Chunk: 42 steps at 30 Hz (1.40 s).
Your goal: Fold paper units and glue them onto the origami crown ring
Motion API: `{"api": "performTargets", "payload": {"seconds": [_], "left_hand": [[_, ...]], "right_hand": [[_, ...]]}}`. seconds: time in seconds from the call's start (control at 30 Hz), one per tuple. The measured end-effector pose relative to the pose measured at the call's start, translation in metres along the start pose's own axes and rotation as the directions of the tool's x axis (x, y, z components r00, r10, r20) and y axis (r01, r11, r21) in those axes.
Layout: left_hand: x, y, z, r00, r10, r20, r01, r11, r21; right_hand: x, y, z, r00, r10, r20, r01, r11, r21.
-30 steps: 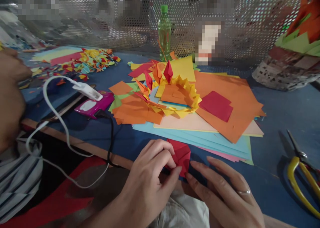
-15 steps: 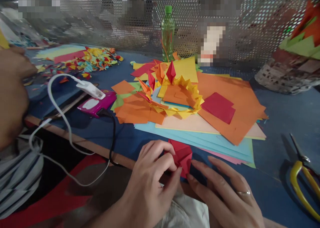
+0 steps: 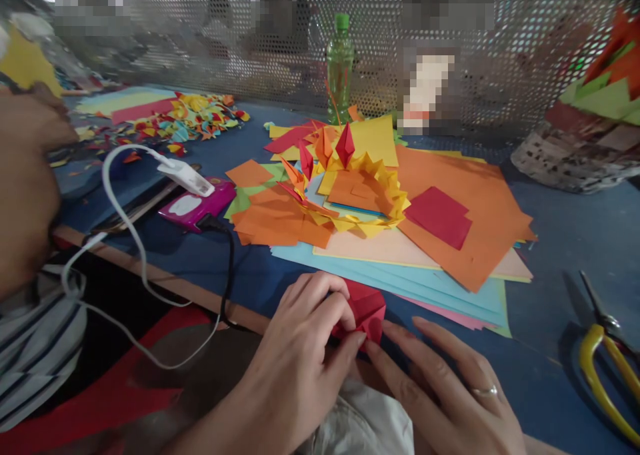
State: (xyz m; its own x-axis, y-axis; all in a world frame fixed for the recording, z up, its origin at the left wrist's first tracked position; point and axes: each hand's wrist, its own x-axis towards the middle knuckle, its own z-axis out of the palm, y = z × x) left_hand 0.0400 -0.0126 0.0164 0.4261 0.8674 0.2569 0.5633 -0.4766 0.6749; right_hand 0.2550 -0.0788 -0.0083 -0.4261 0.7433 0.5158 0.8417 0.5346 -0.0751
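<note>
Red folded paper [image 3: 371, 305] sits at the near edge of the tabletop [image 3: 543, 318]; I have my left hand [image 3: 305, 348] pinched on it, fingers covering part. The fingers of my right hand [image 3: 445, 382] stand slightly apart, tips against it; whether they grip, I cannot tell. Blue sheets [image 3: 400, 275] crowd the space just beyond, a yellow paper crown [image 3: 399, 198] behind them. Leftward I see a black cable [image 3: 231, 262] and purple device [image 3: 217, 200]; rightward, yellow-handled scissors [image 3: 590, 358]. Far left, a co-worker's hand [image 3: 37, 118].
</note>
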Motion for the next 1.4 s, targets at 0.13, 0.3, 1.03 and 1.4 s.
{"api": "performTargets", "payload": {"seconds": [0.13, 0.3, 1.03, 1.4], "left_hand": [[0.000, -0.001, 0.000, 1.000, 0.000, 0.003, 0.000, 1.000, 0.004], [0.001, -0.001, -0.002, 1.000, -0.021, -0.022, 0.022, 0.998, 0.060], [-0.027, -0.009, 0.003, 0.925, 0.232, -0.301, -0.167, 0.960, 0.227], [-0.046, -0.018, 0.028, 0.895, 0.394, -0.207, -0.354, 0.912, 0.205]], "right_hand": [[0.001, 0.004, 0.003, 0.999, -0.038, 0.036, 0.039, 0.999, -0.032], [-0.001, 0.006, 0.004, 0.998, -0.056, 0.034, 0.057, 0.998, -0.035], [0.002, -0.008, 0.003, 0.993, 0.117, 0.006, -0.117, 0.991, 0.060], [0.016, 0.002, -0.009, 0.996, 0.083, 0.040, -0.086, 0.992, 0.097]]}}
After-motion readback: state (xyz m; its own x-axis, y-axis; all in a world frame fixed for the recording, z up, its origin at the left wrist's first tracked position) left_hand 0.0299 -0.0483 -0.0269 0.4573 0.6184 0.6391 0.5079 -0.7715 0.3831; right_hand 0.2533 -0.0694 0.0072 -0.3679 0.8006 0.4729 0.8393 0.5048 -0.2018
